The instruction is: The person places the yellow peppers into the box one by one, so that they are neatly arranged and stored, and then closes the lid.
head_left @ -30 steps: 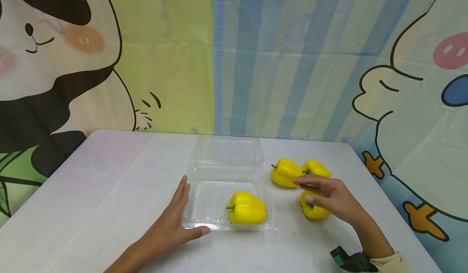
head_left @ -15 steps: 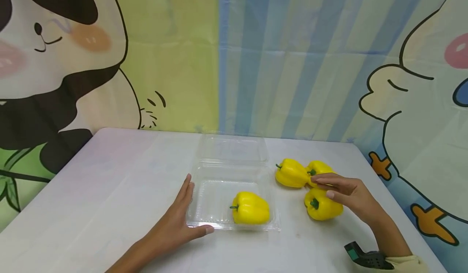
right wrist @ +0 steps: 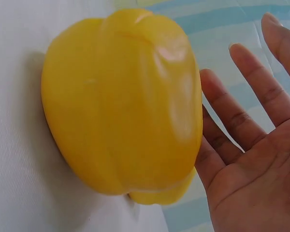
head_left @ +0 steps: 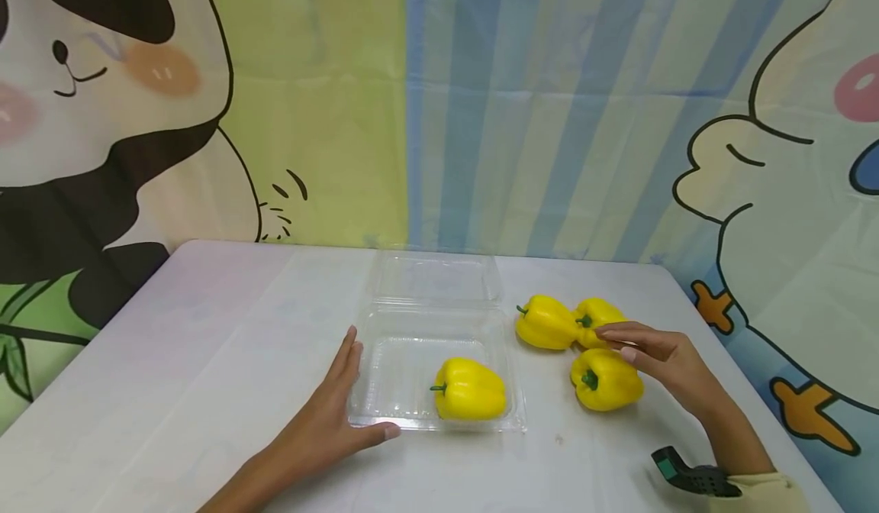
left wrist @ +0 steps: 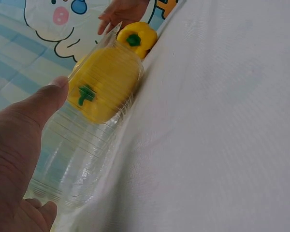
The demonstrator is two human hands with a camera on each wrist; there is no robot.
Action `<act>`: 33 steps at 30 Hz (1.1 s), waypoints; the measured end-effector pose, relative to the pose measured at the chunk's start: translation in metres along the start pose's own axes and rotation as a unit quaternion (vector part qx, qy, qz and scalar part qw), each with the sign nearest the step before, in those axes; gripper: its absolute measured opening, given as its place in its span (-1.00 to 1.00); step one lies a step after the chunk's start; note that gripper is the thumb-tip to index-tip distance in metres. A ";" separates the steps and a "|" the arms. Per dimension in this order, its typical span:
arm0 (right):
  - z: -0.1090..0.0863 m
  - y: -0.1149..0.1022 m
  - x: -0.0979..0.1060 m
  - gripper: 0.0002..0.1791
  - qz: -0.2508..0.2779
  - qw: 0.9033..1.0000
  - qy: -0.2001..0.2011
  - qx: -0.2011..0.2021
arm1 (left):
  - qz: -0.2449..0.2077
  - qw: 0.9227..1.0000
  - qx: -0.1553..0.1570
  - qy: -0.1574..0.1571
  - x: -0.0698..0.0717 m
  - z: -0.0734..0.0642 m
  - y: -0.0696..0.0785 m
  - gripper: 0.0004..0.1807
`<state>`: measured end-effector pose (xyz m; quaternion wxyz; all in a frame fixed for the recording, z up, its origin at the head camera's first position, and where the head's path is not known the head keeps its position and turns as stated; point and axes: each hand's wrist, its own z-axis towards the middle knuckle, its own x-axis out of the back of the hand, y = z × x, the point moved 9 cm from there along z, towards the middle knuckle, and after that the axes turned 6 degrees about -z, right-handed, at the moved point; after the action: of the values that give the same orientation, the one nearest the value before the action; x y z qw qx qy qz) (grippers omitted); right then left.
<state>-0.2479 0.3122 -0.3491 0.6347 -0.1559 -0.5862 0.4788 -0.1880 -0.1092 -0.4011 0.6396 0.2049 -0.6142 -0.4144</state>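
A clear plastic clamshell container (head_left: 398,379) lies opened flat on the table, its lid (head_left: 436,278) folded back. One yellow bell pepper (head_left: 470,389) lies in the right front part of its base. My left hand (head_left: 330,414) is spread around the container's front left corner, fingers straight along the side and thumb at the front rim. To the right, my right hand (head_left: 662,356) hovers at the nearest loose yellow bell pepper (head_left: 606,379), fingers relaxed and nothing held. In the right wrist view that pepper (right wrist: 121,101) stands beside the extended fingers (right wrist: 266,92).
Two more yellow bell peppers lie behind, a left one (head_left: 545,322) and a right one (head_left: 597,314), close together. The white table (head_left: 226,345) ends at a cartoon-printed cloth (head_left: 536,116) at the back and right. A dark wrist strap (head_left: 693,475) sits on the right forearm.
My right hand has drawn to the right, uncovering more of the nearest loose pepper. The left hand has stayed at the container. The head view has shifted slightly.
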 end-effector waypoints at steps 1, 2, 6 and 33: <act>0.000 0.002 0.001 -0.71 0.000 1.000 0.001 -0.002 | 0.000 1.000 -0.001 0.000 0.000 0.000 0.000 0.41; -0.001 0.004 0.002 -0.71 0.002 1.000 0.002 -0.005 | 0.000 1.000 -0.001 0.000 0.000 0.000 0.001 0.41; -0.001 0.012 0.004 -0.70 0.000 1.000 0.001 -0.016 | -0.001 1.000 -0.003 -0.001 0.001 0.000 0.002 0.40; -0.013 0.060 -0.023 -0.50 0.033 0.989 -0.118 -0.086 | -0.001 1.000 0.006 -0.003 -0.001 -0.001 0.001 0.41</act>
<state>-0.2583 0.3286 -0.4123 0.5297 -0.1717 -0.6903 0.4620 -0.1865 -0.1082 -0.4012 0.6360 0.2080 -0.6182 -0.4123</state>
